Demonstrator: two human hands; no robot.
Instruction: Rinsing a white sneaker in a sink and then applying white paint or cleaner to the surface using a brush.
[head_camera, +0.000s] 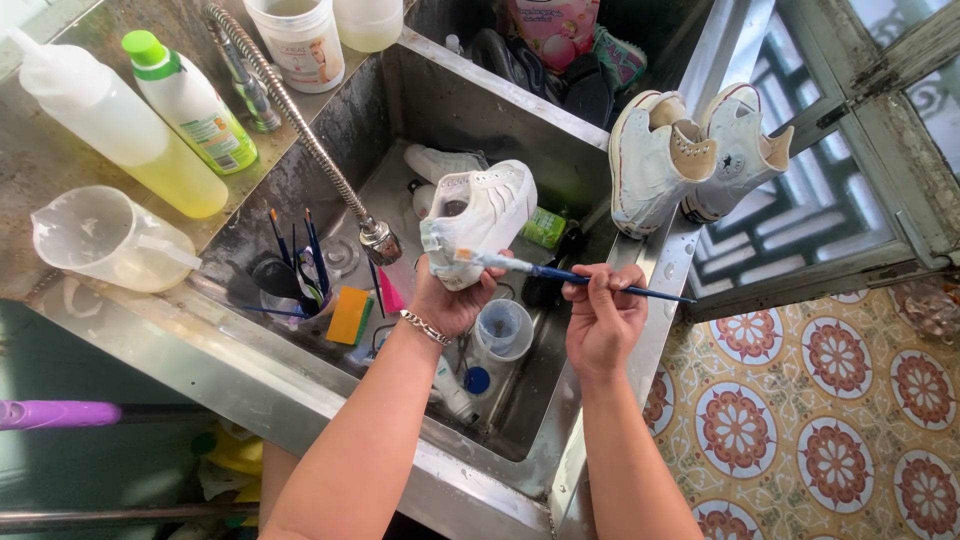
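The left hand (450, 300) is closed around a white sneaker (478, 220) held over the metal sink (300, 390), and the right hand (603, 315) pinches a thin blue paintbrush (560, 272) touching its heel, so small, gentle strokes look best.

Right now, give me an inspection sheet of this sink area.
Surface: steel sink, wet.
Job's things: white sneaker; blue-handled brush touching its heel.
Clutter: cup of brushes, sponge, plastic cup, detergent bottles, jug.
Grippers: left hand grips the sneaker; right hand holds the brush.
Cables: nothing seen; metal faucet hose only.
Surroundings: high-top pair on the rim, patterned floor tiles.
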